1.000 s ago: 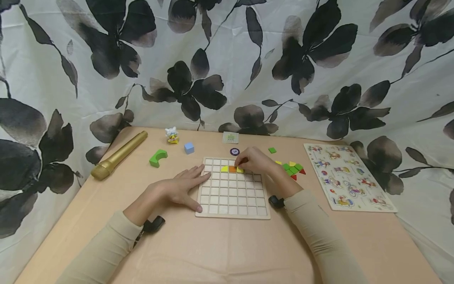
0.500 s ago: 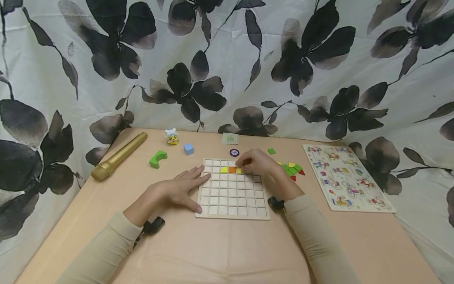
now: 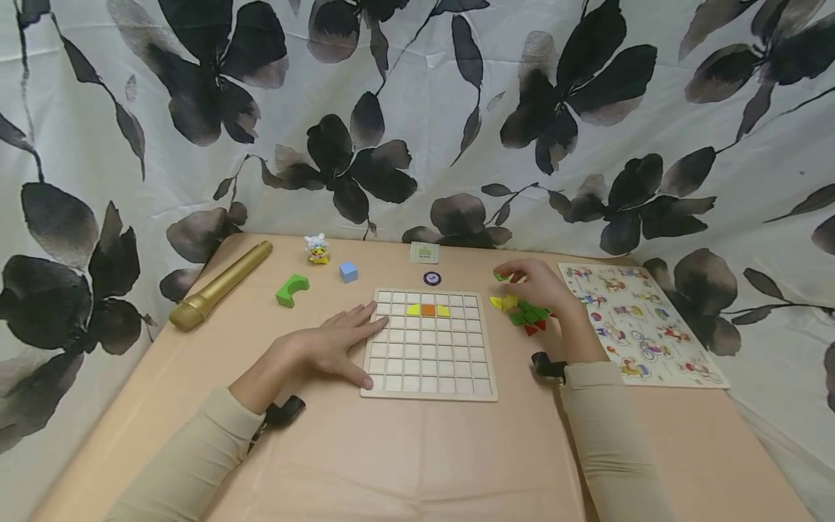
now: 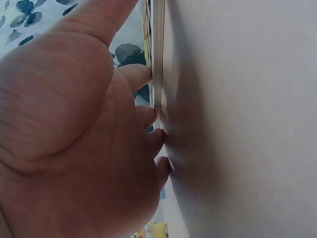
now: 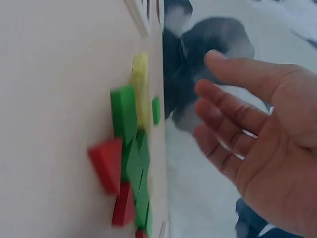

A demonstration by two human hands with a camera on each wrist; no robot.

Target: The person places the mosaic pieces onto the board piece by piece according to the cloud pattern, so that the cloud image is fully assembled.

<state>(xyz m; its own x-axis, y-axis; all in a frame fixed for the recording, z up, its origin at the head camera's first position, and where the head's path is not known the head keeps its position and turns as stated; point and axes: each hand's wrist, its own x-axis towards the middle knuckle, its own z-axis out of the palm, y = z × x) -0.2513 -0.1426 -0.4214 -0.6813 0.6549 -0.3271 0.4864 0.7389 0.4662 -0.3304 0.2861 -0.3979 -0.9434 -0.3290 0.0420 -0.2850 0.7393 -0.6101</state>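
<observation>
My left hand [image 3: 329, 349] lies with spread fingers along the left edge of a white gridded wooden board [image 3: 427, 365]; in the left wrist view its fingertips meet the board's edge [image 4: 157, 64]. Set in an upper row of the grid are an orange square [image 3: 428, 310] and two yellow triangles [image 3: 443, 311] flanking it. My right hand [image 3: 538, 283] hovers right of the board with loosely bent fingers, holding nothing. Under it lie several green pieces [image 5: 131, 166], yellow pieces [image 3: 504, 301] and red triangles [image 5: 108, 166]. One separate green tile [image 5: 156, 110] lies behind them, partly covered by the fingertips in the head view.
A picture puzzle board [image 3: 642, 322] lies at the right. Along the back stand a gold microphone [image 3: 222, 284], a green arch block [image 3: 291, 290], a small figurine [image 3: 317, 249] and a blue cube [image 3: 349, 272]. Behind the grid are a dark round token [image 3: 432, 278] and a card [image 3: 425, 252].
My right hand has left the yellow triangle on the grid and moved right, over the loose pieces by the lone green tile. My left hand stays put.
</observation>
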